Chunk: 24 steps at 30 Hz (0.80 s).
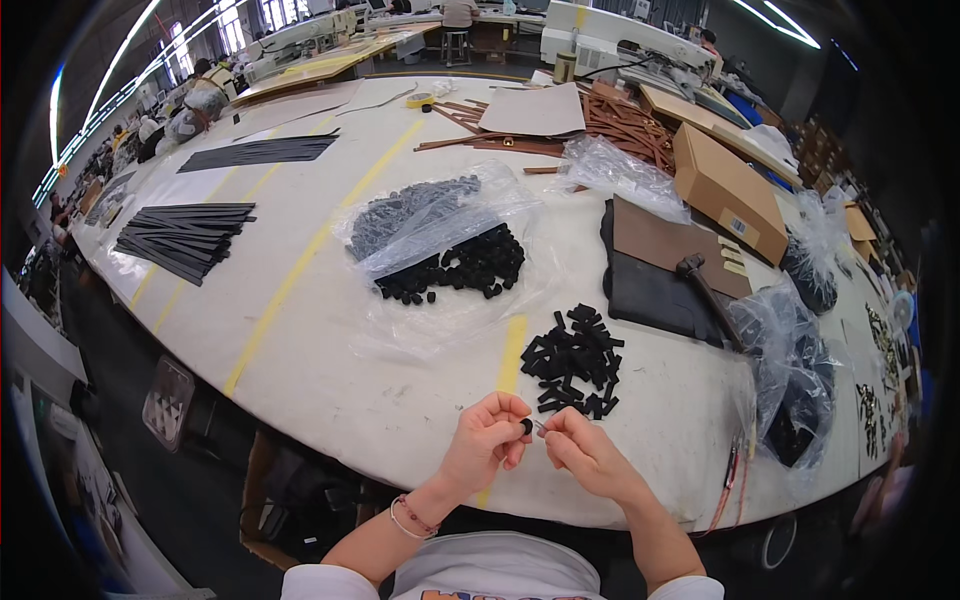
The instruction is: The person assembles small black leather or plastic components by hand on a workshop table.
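Observation:
Both hands meet over the near edge of the white table. My left hand is closed, pinching a small round black piece between its fingertips. Close against it, my right hand is also closed, with a thin shiny metal bit at its fingertips; its exact kind is too small to make out. Just beyond my fingers lies a heap of short black pieces. Farther off, a clear plastic bag spills many small black pieces onto the table.
Black strips lie in bundles at left. At right are a hammer on a dark slab, a plastic-wrapped black bundle and a red-handled tool. Brown straps and a cardboard box sit farther back.

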Tool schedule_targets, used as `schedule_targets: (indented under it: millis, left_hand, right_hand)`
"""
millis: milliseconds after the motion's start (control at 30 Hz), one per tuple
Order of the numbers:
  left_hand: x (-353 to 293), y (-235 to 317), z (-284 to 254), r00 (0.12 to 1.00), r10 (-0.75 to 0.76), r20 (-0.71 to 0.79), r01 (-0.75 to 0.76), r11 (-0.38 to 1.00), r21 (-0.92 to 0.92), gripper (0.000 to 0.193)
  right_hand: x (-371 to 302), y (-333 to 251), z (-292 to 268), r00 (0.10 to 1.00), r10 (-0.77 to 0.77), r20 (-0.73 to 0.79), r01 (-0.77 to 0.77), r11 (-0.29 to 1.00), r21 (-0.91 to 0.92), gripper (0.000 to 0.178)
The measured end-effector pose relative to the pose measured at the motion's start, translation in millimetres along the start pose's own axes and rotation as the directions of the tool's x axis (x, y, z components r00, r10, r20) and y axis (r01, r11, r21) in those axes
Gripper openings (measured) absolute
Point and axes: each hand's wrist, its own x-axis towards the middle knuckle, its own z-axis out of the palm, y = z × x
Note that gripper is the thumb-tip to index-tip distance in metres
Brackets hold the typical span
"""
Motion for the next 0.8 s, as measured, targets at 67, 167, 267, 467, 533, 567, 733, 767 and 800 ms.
schedule_targets:
  millis: [67, 167, 267, 467, 533, 567, 733, 767, 800]
  left_hand:
    - [-4, 4, -2, 0.993, -0.113, 0.031, 0.115, 0.989, -0.089, 0.016]
    - [1, -1, 6, 0.989, -0.147, 0.026, 0.148, 0.985, -0.091, 0.012]
    - [-1, 0, 4, 0.978, -0.204, 0.033, 0.206, 0.977, -0.061, 0.012]
    - [-4, 4, 2, 0.954, -0.272, 0.129, 0.288, 0.949, -0.129, 0.017]
    - [-5, 6, 6, 0.957, -0.271, 0.107, 0.281, 0.955, -0.092, 0.019]
    - [-5, 6, 7, 0.961, -0.265, 0.084, 0.27, 0.961, -0.055, 0.02]
    - [-6, 4, 2, 0.947, -0.283, 0.149, 0.293, 0.955, -0.044, 0.02]
    - [-6, 4, 2, 0.941, -0.293, 0.169, 0.305, 0.951, -0.048, 0.019]
    - [-6, 5, 3, 0.94, -0.295, 0.17, 0.307, 0.951, -0.047, 0.019]
  right_hand:
    - [0, 4, 4, 0.999, -0.042, 0.031, 0.042, 0.999, -0.001, 0.013]
    - [0, -1, -9, 0.996, 0.0, 0.089, -0.003, 1.0, 0.03, 0.012]
    - [-2, -6, -7, 0.987, 0.068, 0.145, -0.084, 0.99, 0.11, 0.012]
    - [-3, -4, -13, 0.969, 0.053, 0.24, -0.087, 0.987, 0.136, 0.01]
    - [-3, -3, -14, 0.969, 0.05, 0.241, -0.084, 0.988, 0.132, 0.01]
    - [-3, -3, -15, 0.968, 0.045, 0.245, -0.078, 0.989, 0.127, 0.01]
    - [-4, -4, -20, 0.955, 0.067, 0.289, -0.088, 0.994, 0.062, 0.01]
    - [-4, -5, -20, 0.949, 0.076, 0.305, -0.101, 0.992, 0.069, 0.01]
    - [-4, -5, -20, 0.95, 0.076, 0.303, -0.102, 0.992, 0.07, 0.01]
